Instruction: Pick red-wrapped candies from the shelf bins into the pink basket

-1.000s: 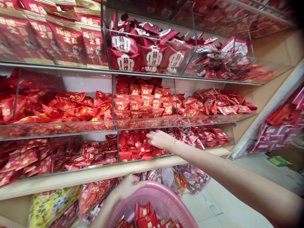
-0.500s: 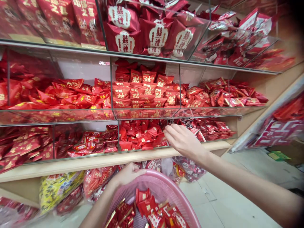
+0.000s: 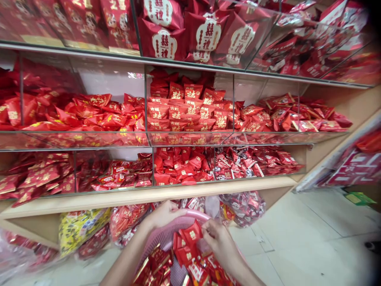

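A pink plastic basket (image 3: 156, 238) sits low in front of me, with red and gold candy packets (image 3: 159, 260) piled inside. My left hand (image 3: 163, 216) is closed over its far left rim. Over the right part of the basket, my right hand (image 3: 216, 238) pinches a small red candy packet (image 3: 192, 233) with gold print, just above the others. Beyond the basket, the lowest shelf compartment holds similar red packets (image 3: 183, 169). The fingertips of the right hand are partly hidden by its own knuckles.
Glass-fronted shelves (image 3: 119, 139) full of red packets rise ahead. Clear bags of sweets, one with yellow packets (image 3: 81, 230), lie beneath the wooden ledge (image 3: 89, 202). Tiled floor (image 3: 297, 238) spreads to the right, with a green packet (image 3: 360, 198) on it.
My right hand has come down from the lowest shelf into the basket, now with a red packet at its fingers. My left hand stays on the rim. The view has shifted slightly.
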### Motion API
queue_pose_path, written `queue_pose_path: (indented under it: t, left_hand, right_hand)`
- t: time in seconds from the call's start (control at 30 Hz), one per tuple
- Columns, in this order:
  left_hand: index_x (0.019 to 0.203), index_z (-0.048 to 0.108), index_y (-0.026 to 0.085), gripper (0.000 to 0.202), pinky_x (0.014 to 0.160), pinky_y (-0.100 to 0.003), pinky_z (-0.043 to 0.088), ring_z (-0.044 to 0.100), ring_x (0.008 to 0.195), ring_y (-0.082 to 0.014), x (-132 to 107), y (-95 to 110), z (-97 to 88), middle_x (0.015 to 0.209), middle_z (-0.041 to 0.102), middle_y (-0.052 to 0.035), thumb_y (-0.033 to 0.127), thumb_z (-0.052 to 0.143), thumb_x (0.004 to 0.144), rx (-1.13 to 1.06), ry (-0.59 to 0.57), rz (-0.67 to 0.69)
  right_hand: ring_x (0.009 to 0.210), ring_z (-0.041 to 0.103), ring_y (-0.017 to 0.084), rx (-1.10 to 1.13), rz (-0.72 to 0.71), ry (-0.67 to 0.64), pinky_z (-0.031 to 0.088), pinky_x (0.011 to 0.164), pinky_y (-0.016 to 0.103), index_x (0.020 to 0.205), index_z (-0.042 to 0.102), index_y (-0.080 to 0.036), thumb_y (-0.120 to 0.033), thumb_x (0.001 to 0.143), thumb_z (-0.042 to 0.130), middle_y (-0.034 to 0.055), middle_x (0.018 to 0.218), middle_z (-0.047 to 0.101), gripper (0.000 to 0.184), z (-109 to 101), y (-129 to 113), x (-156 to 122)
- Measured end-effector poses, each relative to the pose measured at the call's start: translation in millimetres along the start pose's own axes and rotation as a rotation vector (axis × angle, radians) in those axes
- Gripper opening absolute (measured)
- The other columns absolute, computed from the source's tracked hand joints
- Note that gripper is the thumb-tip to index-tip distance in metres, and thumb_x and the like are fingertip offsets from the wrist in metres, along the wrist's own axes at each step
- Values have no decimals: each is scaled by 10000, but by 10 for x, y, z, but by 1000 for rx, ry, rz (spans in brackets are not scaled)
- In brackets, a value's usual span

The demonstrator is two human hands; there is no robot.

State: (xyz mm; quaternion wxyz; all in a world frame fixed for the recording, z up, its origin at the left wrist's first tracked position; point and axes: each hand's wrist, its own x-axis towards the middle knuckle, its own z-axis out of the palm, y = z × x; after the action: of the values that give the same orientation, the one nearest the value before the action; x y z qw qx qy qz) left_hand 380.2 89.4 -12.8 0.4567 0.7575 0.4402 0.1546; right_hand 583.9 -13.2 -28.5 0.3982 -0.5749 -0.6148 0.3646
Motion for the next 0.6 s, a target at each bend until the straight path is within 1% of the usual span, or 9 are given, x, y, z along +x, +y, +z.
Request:
queue_pose_path:
  t: [0.07,0.13,0.23,0.3,0.37,0.47,0.53,0.6]
  left_hand:
    - [541,434,182,552,486,-238,221,260,518,-92,1,3,-1,544,311,60,694,459,747,3,-6,-18]
    - [547,429,184,555,482,-237,215,264,522,-95,1,11,-3,542,312,58,702,453,744,11,-11,-30]
    - [551,433,182,555,484,-235,213,265,530,-97,-3,26,-5,544,312,56,699,444,752,22,-17,-24]
    - [553,434,181,552,487,-234,214,267,532,-97,-8,30,-8,546,312,56,694,443,757,22,-18,-21]
    - [553,433,180,550,488,-234,217,268,532,-96,-12,26,-9,548,311,57,690,446,758,17,-22,-18]
    - [554,439,177,549,490,-233,222,269,531,-94,-9,6,-11,554,316,59,685,450,759,12,-18,-7]
    - [548,434,178,550,486,-234,217,263,530,-93,-3,-8,-11,549,309,60,685,450,759,21,-7,-2]
    - [538,424,180,548,482,-235,207,253,530,-93,0,-13,-12,542,296,60,680,452,759,28,2,6]
  right_hand:
    - [547,523,162,60,25,35,384,533,261,665,436,-220,-244,811,451,-13,592,548,149,15,78,-14]
    - [559,524,166,55,28,83,385,534,264,673,433,-220,-243,807,453,-8,602,546,137,0,116,-45]
    - [556,509,166,-18,36,106,368,519,262,692,424,-222,-259,822,443,-9,608,532,136,-13,123,-106]
    - [545,489,163,-93,35,93,348,504,257,680,386,-231,-262,824,446,-17,592,505,159,6,108,-142]
    - [543,480,160,-158,32,109,337,495,249,668,355,-237,-265,822,458,-23,581,483,188,42,94,-168]
    - [552,503,156,-193,63,108,348,488,232,701,399,-231,-295,859,428,-16,598,505,173,99,108,-190]
    - [564,525,155,-213,75,79,362,497,223,747,453,-221,-302,874,419,-7,619,537,155,124,145,-192]
    - [592,547,158,-266,57,47,378,523,220,788,496,-210,-283,864,443,7,651,570,117,135,184,-182]
